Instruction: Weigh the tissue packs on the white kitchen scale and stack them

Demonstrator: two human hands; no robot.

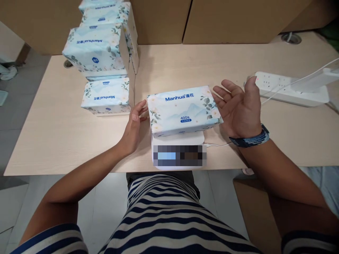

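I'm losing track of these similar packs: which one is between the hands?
The pack over the white device, between left hand and right hand; the other packs stand stacked farther left.

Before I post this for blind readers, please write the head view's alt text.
A floral Manhua pack sits on a white device, between the bare left hand and open right hand. Similar packs stand stacked on the desk, further left.

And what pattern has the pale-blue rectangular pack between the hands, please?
The pack shows flowers, leaves and mountains, in the head view.
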